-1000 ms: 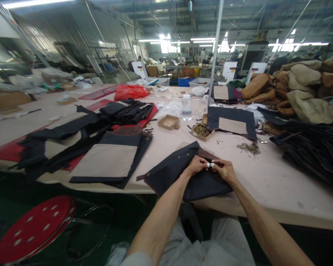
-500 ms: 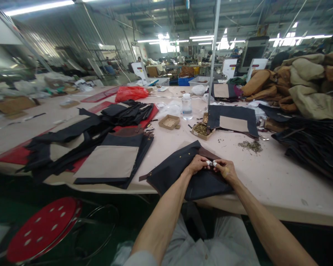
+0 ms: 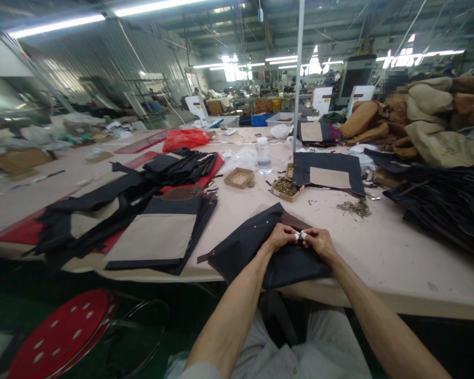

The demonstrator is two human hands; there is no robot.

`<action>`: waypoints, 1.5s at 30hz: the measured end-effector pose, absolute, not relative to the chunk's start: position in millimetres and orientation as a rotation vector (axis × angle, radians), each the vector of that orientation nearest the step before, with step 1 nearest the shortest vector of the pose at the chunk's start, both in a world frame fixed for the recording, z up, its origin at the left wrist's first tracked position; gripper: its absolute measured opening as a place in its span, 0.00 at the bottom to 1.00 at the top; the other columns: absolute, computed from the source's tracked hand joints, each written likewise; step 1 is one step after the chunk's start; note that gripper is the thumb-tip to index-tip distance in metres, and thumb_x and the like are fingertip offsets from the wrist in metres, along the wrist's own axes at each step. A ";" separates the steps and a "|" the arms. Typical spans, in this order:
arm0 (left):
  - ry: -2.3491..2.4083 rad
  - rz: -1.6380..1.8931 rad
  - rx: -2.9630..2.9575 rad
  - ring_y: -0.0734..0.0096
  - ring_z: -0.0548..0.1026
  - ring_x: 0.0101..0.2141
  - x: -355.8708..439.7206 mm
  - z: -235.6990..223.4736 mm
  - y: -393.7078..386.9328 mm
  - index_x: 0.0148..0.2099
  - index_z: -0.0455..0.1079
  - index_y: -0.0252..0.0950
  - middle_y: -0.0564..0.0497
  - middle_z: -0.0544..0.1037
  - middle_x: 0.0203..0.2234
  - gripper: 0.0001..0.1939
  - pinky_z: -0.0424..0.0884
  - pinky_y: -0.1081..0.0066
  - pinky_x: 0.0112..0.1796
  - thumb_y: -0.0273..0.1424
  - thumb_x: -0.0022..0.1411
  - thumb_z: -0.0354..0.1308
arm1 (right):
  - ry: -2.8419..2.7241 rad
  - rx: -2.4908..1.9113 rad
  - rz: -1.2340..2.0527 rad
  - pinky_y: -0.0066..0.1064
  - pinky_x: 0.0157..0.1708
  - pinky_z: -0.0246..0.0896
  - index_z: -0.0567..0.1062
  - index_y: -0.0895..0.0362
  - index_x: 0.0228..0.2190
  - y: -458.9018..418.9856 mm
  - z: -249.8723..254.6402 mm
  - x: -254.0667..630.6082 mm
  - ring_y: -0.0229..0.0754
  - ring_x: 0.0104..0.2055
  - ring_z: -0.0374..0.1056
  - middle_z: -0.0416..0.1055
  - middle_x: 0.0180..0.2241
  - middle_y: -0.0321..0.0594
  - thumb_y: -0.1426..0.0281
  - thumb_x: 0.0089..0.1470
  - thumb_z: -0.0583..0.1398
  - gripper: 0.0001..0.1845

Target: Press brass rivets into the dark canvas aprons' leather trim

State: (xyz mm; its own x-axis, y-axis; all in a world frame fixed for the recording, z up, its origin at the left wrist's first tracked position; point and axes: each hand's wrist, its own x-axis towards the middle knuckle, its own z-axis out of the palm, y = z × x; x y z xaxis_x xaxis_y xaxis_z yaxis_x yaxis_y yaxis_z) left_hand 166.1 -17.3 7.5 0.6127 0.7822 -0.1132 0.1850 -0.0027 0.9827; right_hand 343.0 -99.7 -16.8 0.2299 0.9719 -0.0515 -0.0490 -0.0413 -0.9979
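Note:
A dark fabric piece (image 3: pixel 245 239) with brown trim and small brass studs lies at the table's front edge. Over its right half, my left hand (image 3: pixel 281 237) and my right hand (image 3: pixel 319 242) meet, fingers pinched, with white wrapping on some fingertips. Between the fingertips is something too small to make out, close to the brown trim (image 3: pixel 294 221). Both hands are closed. Just beyond the fabric stands a small box of brass-coloured hardware (image 3: pixel 285 187), and a loose heap of metal parts (image 3: pixel 354 209) lies to its right.
To the left are stacked dark pieces with a beige panel (image 3: pixel 152 234). A shallow cardboard box (image 3: pixel 239 178) and a clear bottle (image 3: pixel 264 157) stand beyond. A metal pole (image 3: pixel 298 79) rises behind the hardware box. Dark fabric (image 3: pixel 446 210) is piled right; a red stool (image 3: pixel 65 331) stands lower left.
The camera view has shifted slightly. My hands stay pinched together over the same part of the dark fabric, with only small fingertip movements.

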 end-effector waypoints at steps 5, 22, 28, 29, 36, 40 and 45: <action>0.771 0.552 1.482 0.76 0.71 0.22 163.4 10.3 -16.2 0.39 0.81 0.25 0.44 0.80 0.24 0.17 0.64 0.75 0.28 0.30 0.46 0.68 | -0.934 -1.269 1.139 0.29 0.22 0.66 0.81 0.61 0.35 -98.1 -18.1 345.2 0.40 0.21 0.70 0.76 0.22 0.40 0.57 0.41 0.69 0.23; 0.976 0.617 1.685 0.76 0.71 0.22 174.3 -1.1 -18.0 0.35 0.79 0.28 0.49 0.78 0.22 0.16 0.64 0.76 0.26 0.37 0.51 0.66 | -0.987 -1.248 1.129 0.30 0.24 0.68 0.81 0.61 0.35 -95.7 -23.0 345.8 0.40 0.22 0.70 0.76 0.23 0.39 0.58 0.43 0.68 0.21; 1.008 0.634 1.657 0.77 0.69 0.20 177.2 0.5 -18.6 0.34 0.79 0.28 0.49 0.77 0.20 0.14 0.63 0.76 0.24 0.36 0.52 0.65 | -0.952 -1.188 1.139 0.33 0.29 0.73 0.81 0.61 0.36 -97.8 -22.6 346.2 0.44 0.26 0.74 0.78 0.25 0.42 0.56 0.42 0.68 0.23; 1.004 0.640 1.653 0.77 0.69 0.20 177.2 1.4 -18.9 0.33 0.79 0.28 0.50 0.77 0.20 0.13 0.62 0.76 0.24 0.35 0.52 0.65 | -0.949 -1.198 1.133 0.33 0.28 0.72 0.81 0.61 0.35 -97.5 -22.3 345.9 0.43 0.26 0.74 0.78 0.25 0.41 0.57 0.41 0.69 0.23; 0.961 0.662 1.602 0.78 0.69 0.23 173.4 3.4 -20.3 0.33 0.80 0.29 0.51 0.77 0.22 0.11 0.63 0.76 0.27 0.32 0.47 0.67 | -0.910 -1.239 1.099 0.29 0.20 0.67 0.80 0.60 0.33 -94.0 -18.9 341.9 0.40 0.20 0.69 0.75 0.19 0.38 0.60 0.39 0.69 0.19; 0.925 0.680 1.525 0.78 0.69 0.22 173.9 -2.6 -17.6 0.33 0.78 0.28 0.51 0.77 0.22 0.13 0.65 0.75 0.28 0.30 0.43 0.70 | -0.955 -1.242 1.099 0.29 0.21 0.67 0.80 0.60 0.33 -92.9 -19.8 343.3 0.41 0.20 0.70 0.75 0.20 0.39 0.62 0.40 0.68 0.17; 0.906 0.671 1.446 0.79 0.70 0.23 175.6 -8.3 -15.5 0.38 0.77 0.27 0.50 0.78 0.25 0.18 0.65 0.77 0.28 0.29 0.43 0.71 | -0.989 -1.271 1.067 0.31 0.26 0.68 0.78 0.60 0.38 -93.3 -29.3 341.9 0.42 0.25 0.72 0.77 0.25 0.41 0.61 0.45 0.65 0.19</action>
State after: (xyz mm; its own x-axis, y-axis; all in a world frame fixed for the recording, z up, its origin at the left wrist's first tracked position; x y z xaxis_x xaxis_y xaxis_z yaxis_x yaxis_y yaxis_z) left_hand 175.6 -15.5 -8.3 0.5241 0.8440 -0.1137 0.1376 0.0478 0.9893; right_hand 341.9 -93.3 -29.3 0.2325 0.9725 -0.0123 -0.0605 0.0018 -0.9982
